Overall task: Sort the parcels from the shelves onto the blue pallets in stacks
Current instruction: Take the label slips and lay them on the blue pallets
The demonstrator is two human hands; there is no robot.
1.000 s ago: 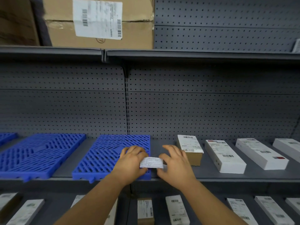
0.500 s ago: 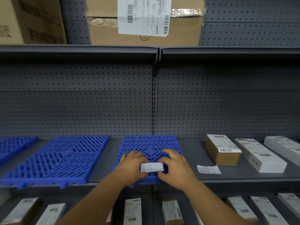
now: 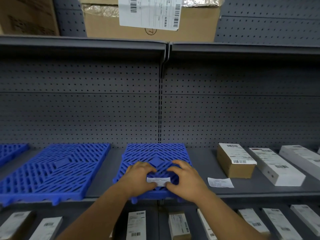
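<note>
A small white paper label [image 3: 158, 181] lies at the front of the middle blue pallet [image 3: 155, 153]. My left hand [image 3: 138, 177] pinches its left end and my right hand [image 3: 186, 179] pinches its right end, thumbs along its lower edge. A second blue pallet [image 3: 55, 170] lies to the left, and part of a third [image 3: 10, 151] shows at the far left. On the same shelf to the right stand a brown parcel [image 3: 233, 161] with a white label and a long white parcel [image 3: 277, 167].
A loose paper slip [image 3: 220, 182] lies on the grey shelf [image 3: 204, 163] right of the pallet. Several parcels line the lower shelf [image 3: 136, 226]. A large cardboard box [image 3: 199, 19] with a shipping label sits on the upper shelf, another box [image 3: 26, 14] left of it.
Both hands have carried the small label leftward along the shelf, from the pallet's right edge to its front middle. The view has shifted left with them, and the loose slip came into sight.
</note>
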